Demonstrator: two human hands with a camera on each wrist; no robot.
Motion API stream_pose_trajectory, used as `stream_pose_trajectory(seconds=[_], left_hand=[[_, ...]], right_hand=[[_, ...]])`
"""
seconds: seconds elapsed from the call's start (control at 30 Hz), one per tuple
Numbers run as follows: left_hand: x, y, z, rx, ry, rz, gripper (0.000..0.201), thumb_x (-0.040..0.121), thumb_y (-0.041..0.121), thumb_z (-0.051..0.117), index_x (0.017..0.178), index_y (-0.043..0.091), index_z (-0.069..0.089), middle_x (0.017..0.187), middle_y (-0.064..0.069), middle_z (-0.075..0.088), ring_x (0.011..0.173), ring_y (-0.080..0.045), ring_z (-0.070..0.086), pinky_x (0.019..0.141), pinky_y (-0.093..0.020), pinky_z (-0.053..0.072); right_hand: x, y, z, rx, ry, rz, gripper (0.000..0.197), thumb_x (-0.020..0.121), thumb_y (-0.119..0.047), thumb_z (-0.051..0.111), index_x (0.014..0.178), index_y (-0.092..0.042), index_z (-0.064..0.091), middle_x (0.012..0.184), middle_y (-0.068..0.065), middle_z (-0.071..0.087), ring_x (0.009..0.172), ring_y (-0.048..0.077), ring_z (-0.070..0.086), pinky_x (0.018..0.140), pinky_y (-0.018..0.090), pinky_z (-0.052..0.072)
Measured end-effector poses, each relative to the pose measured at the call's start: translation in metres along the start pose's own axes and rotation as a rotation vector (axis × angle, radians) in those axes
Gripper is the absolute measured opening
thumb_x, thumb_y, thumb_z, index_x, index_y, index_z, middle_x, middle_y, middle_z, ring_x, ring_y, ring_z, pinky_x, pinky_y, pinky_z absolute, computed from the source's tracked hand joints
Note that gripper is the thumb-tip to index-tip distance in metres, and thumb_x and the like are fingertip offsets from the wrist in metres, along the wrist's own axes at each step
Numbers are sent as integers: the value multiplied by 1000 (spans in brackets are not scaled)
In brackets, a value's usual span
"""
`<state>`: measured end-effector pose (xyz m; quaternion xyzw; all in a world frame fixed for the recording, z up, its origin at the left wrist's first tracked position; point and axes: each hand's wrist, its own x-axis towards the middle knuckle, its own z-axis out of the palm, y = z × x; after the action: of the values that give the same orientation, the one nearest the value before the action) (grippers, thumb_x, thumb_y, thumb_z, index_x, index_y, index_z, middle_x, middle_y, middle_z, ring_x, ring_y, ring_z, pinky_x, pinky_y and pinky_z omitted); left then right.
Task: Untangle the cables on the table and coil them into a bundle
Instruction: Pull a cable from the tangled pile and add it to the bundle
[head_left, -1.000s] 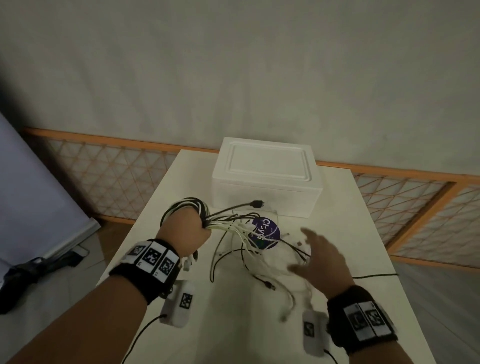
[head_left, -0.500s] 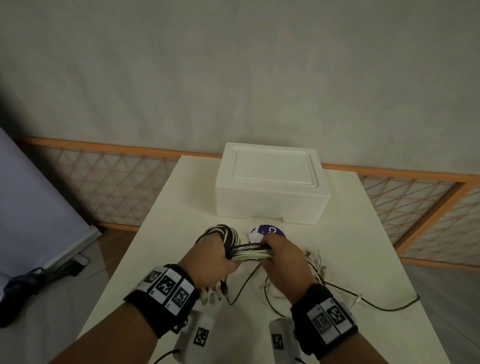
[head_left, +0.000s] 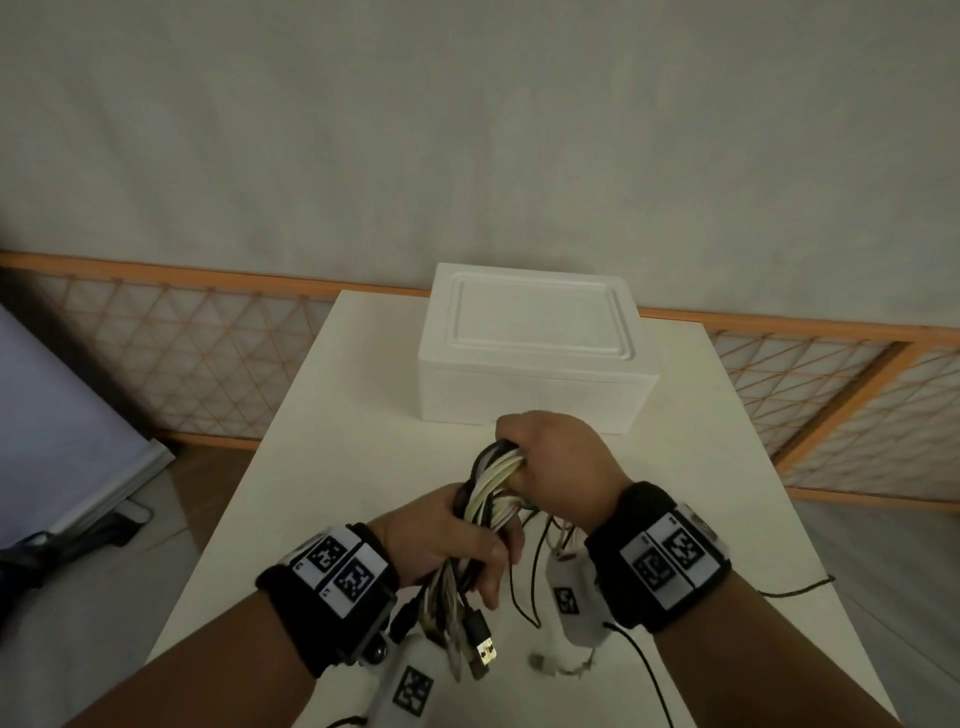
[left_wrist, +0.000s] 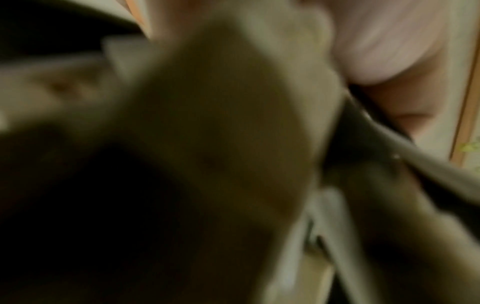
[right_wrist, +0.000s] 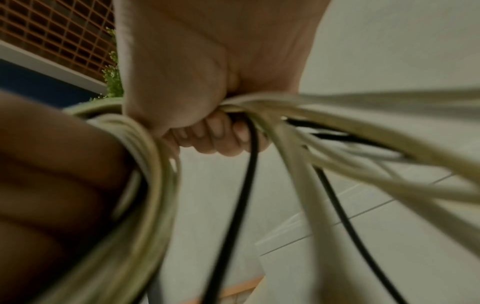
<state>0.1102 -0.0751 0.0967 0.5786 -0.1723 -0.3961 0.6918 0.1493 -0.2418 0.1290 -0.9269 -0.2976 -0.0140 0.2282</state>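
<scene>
Your left hand (head_left: 441, 540) and right hand (head_left: 558, 462) both grip the cables (head_left: 491, 480), lifted above the counter (head_left: 332, 441). Your right fingers (right_wrist: 221, 139) curl tight round the white and black strands at the bundle's top; your left clench lower down, plugs dangling below. Loose ends trail onto the counter.

fingers (right_wrist: 221, 135) curled round cables (right_wrist: 324, 131)

A plain gray wall (head_left: 467, 130) is standing behind the white tabletop (head_left: 353, 415). An orange fence (head_left: 182, 364) is running along it. Dim light is filling the room.
</scene>
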Motion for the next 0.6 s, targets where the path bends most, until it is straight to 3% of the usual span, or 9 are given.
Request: stream_pose_trajectory(seconds=[0.13,0.2,0.27,0.37,0.47,0.53,0.6], left_hand=[[2,-1,4,-136,-62,50,8,69,9,61,76,7,65,49,-2,58,46,-17,60,54,-25,49],[3,-2,10,-220,-89,83,8,69,7,58,75,5,63,44,0,52,41,-15,56,53,-25,48],[4,-2,17,-271,-128,105,8,70,5,56,75,6,62,43,1,51,39,-14,54,52,-24,47],[5,-4,24,-352,-123,170,11,71,3,52,75,5,62,43,3,51,39,-12,53,52,-23,46],[4,-5,27,-343,-73,243,10,72,4,54,76,5,63,44,2,51,38,-13,53,53,-23,46],[4,-5,29,-292,-15,292,8,72,5,56,75,6,63,44,2,51,38,-13,52,53,-24,45],[4,-4,29,-258,56,319,8,71,7,58,76,7,64,43,1,50,38,-15,51,54,-25,44]], right_hand=[[2,10,8,69,-5,-54,8,79,-21,56,78,-14,51,74,5,59,69,27,56,61,34,44],[3,16,17,80,30,-67,11,84,-17,60,80,-16,49,71,-1,55,68,24,55,61,32,42],[3,17,24,67,133,-63,18,89,-19,55,78,-22,41,64,-11,43,62,14,44,59,25,32],[1,9,35,100,320,-63,22,90,-26,51,76,-20,35,60,-6,42,56,9,34,53,23,27],[-4,9,44,252,325,55,25,90,-30,55,77,-10,47,65,-3,48,60,21,51,54,32,42],[-9,7,46,412,245,176,18,86,-30,55,76,-16,50,71,3,58,71,25,57,63,37,46],[-15,2,46,554,218,296,21,83,-25,53,63,-23,47,66,2,57,69,23,52,68,43,43]])
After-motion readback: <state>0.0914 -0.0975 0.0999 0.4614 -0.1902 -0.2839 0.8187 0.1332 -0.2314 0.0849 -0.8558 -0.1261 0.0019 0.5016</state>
